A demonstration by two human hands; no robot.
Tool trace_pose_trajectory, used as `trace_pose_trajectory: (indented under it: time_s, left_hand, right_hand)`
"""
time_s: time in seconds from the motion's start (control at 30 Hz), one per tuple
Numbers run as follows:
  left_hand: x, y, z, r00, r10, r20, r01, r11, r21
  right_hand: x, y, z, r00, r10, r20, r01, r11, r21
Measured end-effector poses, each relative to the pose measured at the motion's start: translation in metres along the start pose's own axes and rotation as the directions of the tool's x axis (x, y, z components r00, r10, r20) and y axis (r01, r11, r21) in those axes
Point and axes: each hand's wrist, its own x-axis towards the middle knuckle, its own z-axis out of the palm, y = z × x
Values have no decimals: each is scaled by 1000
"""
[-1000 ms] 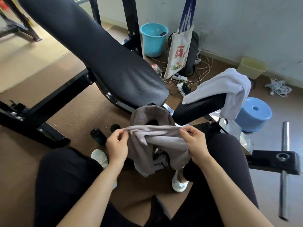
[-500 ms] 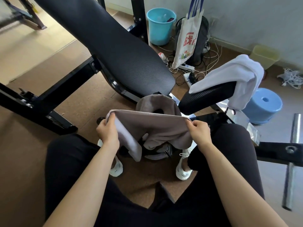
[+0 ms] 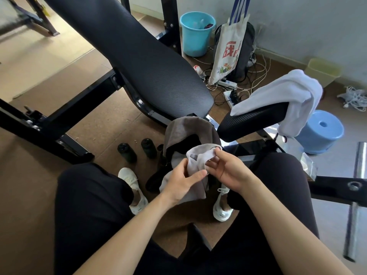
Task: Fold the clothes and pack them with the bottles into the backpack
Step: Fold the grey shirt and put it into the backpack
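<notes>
A grey garment [image 3: 198,161] hangs bunched between my knees, folded over on itself. My left hand [image 3: 183,180] grips its lower part from the left. My right hand [image 3: 228,169] pinches its upper edge with thumb and fingertips. Just behind it stands the grey-brown backpack [image 3: 186,128], its top open and dark inside. Two black bottles [image 3: 127,152] [image 3: 149,147] stand on the floor left of the backpack. A white garment [image 3: 282,96] is draped over the small black bench pad at the right.
The long black bench pad [image 3: 139,56] slopes up to the back left on a black frame [image 3: 49,120]. A blue bucket [image 3: 196,32], a tote bag [image 3: 226,54] and cables lie by the wall. A blue stool [image 3: 321,132] and a chrome bar [image 3: 355,195] are at the right.
My hands held the grey garment stretched wide. They have come together in front of the backpack, folding the garment in half. The bottles are now uncovered.
</notes>
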Motion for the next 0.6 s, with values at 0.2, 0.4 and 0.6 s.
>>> trace_pose_trajectory:
  time_s: [0.2,0.4,0.6]
  left_hand:
    - [9,-2,-6,996,11,-93,-8,999,35]
    - [13,2,-15,989,-103,-109,66,953,-297]
    - [13,3,-17,996,-90,-14,78,922,-379]
  right_hand:
    - [-9,5,6,989,-108,103,131,958,-256]
    - [-6,23,6,977,-125,175,209,741,-637]
    - [-4,35,11,961,-235,142,271,726,-632]
